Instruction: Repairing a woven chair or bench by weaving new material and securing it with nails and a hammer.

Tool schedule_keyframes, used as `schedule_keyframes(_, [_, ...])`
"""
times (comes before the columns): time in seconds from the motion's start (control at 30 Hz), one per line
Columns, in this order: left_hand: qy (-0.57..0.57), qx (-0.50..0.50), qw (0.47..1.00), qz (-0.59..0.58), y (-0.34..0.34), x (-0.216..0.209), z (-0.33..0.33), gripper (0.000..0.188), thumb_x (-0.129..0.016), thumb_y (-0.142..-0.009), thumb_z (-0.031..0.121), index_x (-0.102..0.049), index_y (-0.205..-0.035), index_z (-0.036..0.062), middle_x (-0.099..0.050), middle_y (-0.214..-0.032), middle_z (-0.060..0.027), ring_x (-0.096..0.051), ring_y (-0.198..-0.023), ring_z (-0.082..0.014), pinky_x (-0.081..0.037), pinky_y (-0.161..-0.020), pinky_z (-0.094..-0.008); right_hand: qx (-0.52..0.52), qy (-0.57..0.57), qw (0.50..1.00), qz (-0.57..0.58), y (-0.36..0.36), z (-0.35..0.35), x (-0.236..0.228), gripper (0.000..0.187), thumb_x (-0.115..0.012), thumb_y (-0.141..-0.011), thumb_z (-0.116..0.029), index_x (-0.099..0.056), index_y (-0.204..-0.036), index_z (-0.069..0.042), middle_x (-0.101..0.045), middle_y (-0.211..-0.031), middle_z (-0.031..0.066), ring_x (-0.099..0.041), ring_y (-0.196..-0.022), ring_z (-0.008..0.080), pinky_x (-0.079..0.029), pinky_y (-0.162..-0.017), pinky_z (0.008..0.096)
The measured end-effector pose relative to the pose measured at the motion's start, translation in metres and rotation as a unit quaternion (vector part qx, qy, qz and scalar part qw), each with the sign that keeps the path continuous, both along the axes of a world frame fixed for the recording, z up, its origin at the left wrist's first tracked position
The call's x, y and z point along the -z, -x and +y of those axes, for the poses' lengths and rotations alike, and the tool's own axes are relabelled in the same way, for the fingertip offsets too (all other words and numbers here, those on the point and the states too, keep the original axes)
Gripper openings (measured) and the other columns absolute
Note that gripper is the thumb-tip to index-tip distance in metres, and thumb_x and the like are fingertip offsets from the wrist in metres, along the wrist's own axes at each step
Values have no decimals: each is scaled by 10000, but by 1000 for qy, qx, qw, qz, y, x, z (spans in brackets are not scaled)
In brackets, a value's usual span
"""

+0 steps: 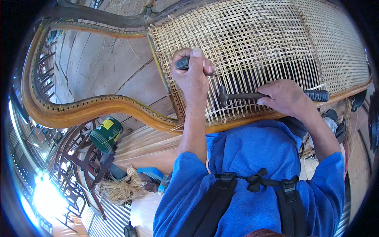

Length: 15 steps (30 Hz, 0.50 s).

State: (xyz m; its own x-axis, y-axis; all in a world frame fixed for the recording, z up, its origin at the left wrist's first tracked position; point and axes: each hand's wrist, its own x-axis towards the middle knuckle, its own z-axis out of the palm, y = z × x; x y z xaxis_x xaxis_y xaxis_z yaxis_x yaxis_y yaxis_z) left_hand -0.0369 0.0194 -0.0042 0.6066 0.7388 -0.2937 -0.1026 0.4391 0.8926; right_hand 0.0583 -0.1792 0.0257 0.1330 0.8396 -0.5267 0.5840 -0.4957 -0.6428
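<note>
A curved wooden furniture frame [114, 103] lies across the view, with a partly woven cane panel [256, 31] on its right part. My left hand [192, 77] is closed around a tool with a dark handle [182, 63], like an awl. Its thin metal shaft points right over the strands; the tip is hard to make out. Lower right, my right hand [285, 98] grips a hammer [244, 96] by its shaft, the head toward the left and the black ribbed grip sticking out past the hand. Beneath both hands run upright cane strands [237, 108], with few crosswise strands there.
Small holes line the frame's bare left loop. A green bucket [106, 135] stands below it, near a bundle of loose cane fibre [121, 186] and a blue container [150, 173]. Dark wooden chair frames [79, 158] are stacked at the lower left.
</note>
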Motion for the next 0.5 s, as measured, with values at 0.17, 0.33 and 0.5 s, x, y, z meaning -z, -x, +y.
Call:
schedule_keyframes(0.17, [-29,29,999,2,-3,5,-8,145,-599,-799,32,-458,-767,38,-458,-527,-39,-449,-413,-115,-402,-400,-261,-32,-2,999,8,-2,12,3,220,-574,-780,-279,-568,-778,-59,-587,-723,118,-585,-747,300,-455,-687,417])
schedule_keyframes(0.33, [-1,-17,999,-27,7,-17,12,134,-589,-800,38,-457,-778,47,-451,-519,-31,-449,-413,-110,-400,-387,-261,-21,-3,1000,0,1,15,-4,224,-582,-773,-256,-565,-816,-37,-567,-727,118,-578,-732,298,-452,-657,399])
schedule_keyframes(0.5, [-13,-70,996,-44,23,-20,30,192,-575,-810,145,-424,-707,86,-431,-518,-17,-419,-403,-123,-404,-389,-289,-19,-6,1000,21,12,17,-1,208,-567,-788,-269,-579,-783,-61,-591,-735,103,-588,-748,293,-460,-694,409])
